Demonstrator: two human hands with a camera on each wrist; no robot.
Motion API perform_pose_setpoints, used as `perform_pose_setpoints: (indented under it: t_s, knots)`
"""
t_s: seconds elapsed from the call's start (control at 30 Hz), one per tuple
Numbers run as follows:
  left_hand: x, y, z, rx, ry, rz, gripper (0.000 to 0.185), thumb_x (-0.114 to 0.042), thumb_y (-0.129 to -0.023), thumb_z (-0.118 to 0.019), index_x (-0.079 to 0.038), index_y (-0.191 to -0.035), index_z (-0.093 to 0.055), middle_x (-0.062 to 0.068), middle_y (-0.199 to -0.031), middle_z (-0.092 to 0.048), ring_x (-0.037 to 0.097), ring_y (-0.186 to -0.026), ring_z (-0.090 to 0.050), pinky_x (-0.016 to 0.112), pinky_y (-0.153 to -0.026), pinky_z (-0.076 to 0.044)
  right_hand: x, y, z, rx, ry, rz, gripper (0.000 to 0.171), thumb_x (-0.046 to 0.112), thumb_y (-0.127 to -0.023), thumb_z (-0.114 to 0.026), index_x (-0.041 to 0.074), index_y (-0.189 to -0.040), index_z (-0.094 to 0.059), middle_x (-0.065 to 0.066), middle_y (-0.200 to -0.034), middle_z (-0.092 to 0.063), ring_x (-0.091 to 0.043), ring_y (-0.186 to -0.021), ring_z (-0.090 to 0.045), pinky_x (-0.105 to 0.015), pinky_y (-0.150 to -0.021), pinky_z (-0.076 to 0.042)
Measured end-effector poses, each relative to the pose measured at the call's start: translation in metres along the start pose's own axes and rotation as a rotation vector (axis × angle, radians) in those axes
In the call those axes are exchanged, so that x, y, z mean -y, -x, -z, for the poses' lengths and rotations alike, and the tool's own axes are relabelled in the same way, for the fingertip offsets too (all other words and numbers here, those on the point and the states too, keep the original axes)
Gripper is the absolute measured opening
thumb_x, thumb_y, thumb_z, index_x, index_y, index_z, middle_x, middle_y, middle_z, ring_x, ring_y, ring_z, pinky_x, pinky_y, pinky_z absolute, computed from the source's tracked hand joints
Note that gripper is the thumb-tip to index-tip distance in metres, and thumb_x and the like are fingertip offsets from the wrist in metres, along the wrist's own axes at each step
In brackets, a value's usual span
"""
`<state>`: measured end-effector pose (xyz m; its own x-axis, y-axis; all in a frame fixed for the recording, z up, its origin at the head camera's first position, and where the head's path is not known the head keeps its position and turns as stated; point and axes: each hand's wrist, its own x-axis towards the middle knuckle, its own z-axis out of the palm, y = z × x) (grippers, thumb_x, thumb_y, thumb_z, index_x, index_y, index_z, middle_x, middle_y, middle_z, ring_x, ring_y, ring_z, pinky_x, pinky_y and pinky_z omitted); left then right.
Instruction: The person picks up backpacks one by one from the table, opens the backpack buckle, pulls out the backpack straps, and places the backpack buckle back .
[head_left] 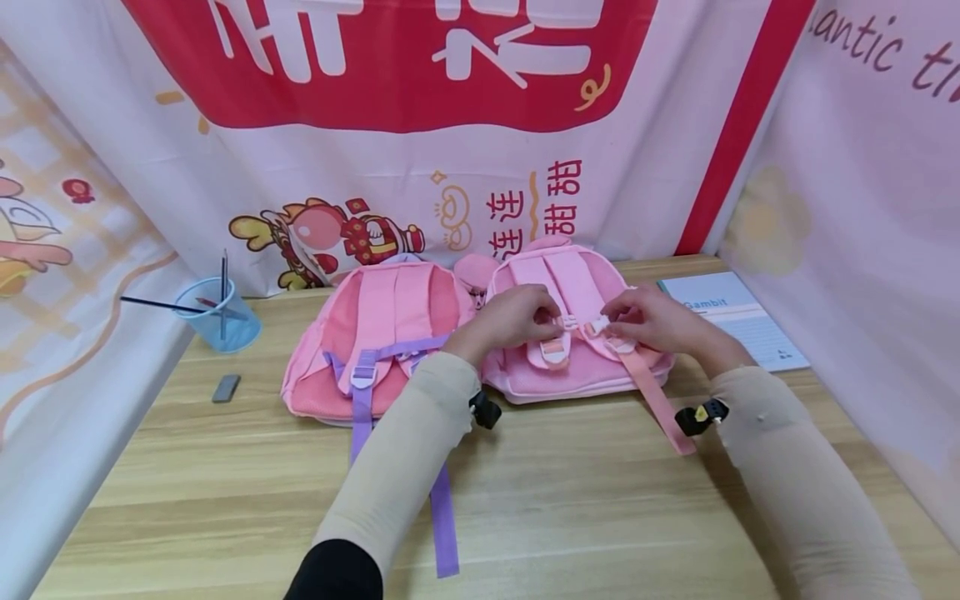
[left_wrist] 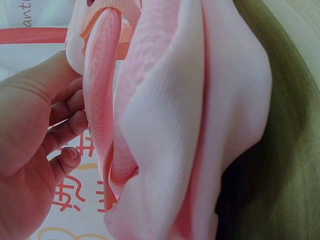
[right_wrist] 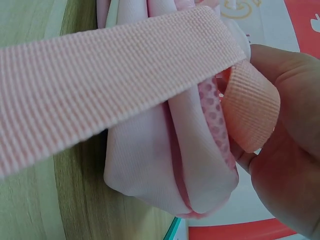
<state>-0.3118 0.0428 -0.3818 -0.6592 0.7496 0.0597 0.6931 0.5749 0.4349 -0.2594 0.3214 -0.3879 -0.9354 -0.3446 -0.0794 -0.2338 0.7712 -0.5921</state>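
Two pink backpacks lie straps-up side by side at the back of a wooden table point(head_left: 570, 500). Both hands work on the lighter pink backpack point(head_left: 577, 375), the one to the right. The left hand point(head_left: 510, 317) has its fingers curled and pinches one half of the white chest buckle point(head_left: 581, 323) between the two shoulder straps. The right hand point(head_left: 652, 321) pinches the other half from the right; the two halves sit just beside each other, whether clicked together cannot be told. In the left wrist view the fingers point(left_wrist: 65, 130) curl against a padded shoulder strap point(left_wrist: 100, 100). In the right wrist view a peach webbing strap point(right_wrist: 115, 80) runs across the frame, and its looped end is pinched by the right hand's fingers point(right_wrist: 285, 125). That loose strap trails off the bag towards the right forearm.

The darker pink backpack point(head_left: 375, 342) with purple straps point(head_left: 442, 508) lies untouched, just left of the first, partly under the left forearm. A blue cup point(head_left: 219, 315) holding pens stands far left, a small grey eraser point(head_left: 226, 388) near it. A notebook point(head_left: 738, 321) lies at the right edge, behind the right hand. Printed banners hang all around the table.
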Motion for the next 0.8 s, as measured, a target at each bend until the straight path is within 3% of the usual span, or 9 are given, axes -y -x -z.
perform_pose_setpoints:
  t_s: [0.6,0.8]
  knots:
    - [-0.006,0.001,0.007,-0.004,-0.014,0.026,0.028,-0.036,-0.103,-0.075,-0.014,-0.121,-0.078,0.0,-0.108,-0.069,0.015,-0.096,-0.062,0.031,-0.092,-0.052,0.014,-0.006,-0.01,-0.065,-0.023,-0.049,0.032,0.02,-0.106,-0.07,0.008,-0.136,-0.07,-0.015,-0.129,-0.069,-0.032,-0.117,-0.059,-0.051,-0.104,-0.053]
    - [-0.01,0.001,0.016,-0.016,-0.023,0.028,0.028,-0.033,-0.105,-0.073,-0.013,-0.124,-0.076,0.001,-0.116,-0.074,0.016,-0.108,-0.068,0.033,-0.103,-0.053,0.02,-0.013,-0.014,-0.035,0.022,0.0,0.038,0.026,-0.103,-0.075,0.011,-0.137,-0.07,-0.012,-0.133,-0.071,-0.033,-0.123,-0.06,-0.057,-0.111,-0.05]
